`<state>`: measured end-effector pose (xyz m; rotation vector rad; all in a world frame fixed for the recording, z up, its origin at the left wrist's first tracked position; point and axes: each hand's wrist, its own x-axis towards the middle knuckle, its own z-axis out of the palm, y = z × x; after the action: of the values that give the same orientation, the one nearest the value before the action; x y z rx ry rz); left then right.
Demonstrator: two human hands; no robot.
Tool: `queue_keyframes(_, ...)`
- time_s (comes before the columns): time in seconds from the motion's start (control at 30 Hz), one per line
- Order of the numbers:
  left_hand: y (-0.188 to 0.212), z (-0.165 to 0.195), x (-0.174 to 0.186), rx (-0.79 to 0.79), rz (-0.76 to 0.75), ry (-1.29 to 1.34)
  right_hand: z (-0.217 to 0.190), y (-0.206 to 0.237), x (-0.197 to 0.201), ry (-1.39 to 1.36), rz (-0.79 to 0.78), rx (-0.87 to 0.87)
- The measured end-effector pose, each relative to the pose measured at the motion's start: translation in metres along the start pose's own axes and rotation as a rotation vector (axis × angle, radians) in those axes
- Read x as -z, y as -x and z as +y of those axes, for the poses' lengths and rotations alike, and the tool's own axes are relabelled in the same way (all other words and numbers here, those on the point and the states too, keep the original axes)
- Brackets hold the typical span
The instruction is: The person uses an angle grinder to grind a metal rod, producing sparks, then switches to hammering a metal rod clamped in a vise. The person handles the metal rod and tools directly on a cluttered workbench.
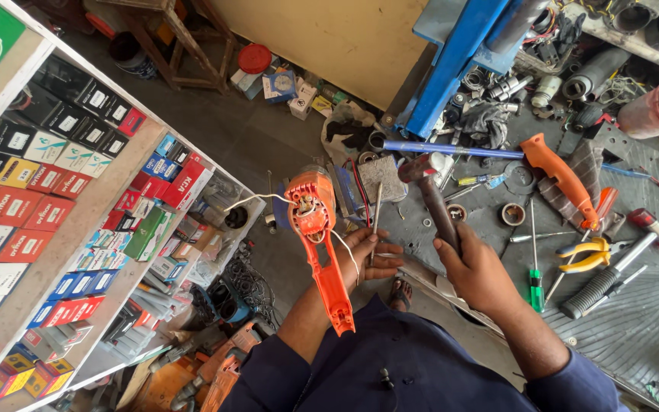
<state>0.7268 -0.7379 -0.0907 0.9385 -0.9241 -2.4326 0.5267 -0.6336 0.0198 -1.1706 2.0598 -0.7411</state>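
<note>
Now, tool shell: orange power-tool housing half (319,236), wires showing, centre, off the bench.
Left hand: left hand (368,255) gripping the housing plus a thin metal rod (375,217).
Right hand: right hand (478,275) wrapped round a hammer (435,191).
Far right: yellow-handled pliers (590,255) on the workbench (650,320).

orange power-tool housing half (316,229): opened, wiring exposed, white wires trailing, handle pointing toward the person, held up | hammer (436,194): dark handle, metal head over a grey block | thin metal rod (375,217): roughly upright
</note>
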Motion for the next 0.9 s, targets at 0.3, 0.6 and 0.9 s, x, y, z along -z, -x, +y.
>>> queue_keyframes(0.3,0.002,0.012,-0.009,-0.037,0.123,-0.317,0.003,-0.007,-0.007,0.122,-0.039,0.026)
queue_keyframes(0.6,0.018,0.029,-0.032,-0.099,0.349,-0.699,0.006,-0.014,-0.007,0.189,-0.04,0.079)
queue_keyframes(0.9,0.02,0.037,-0.038,-0.334,0.537,-1.201,0.001,-0.016,-0.003,0.218,-0.094,0.081)
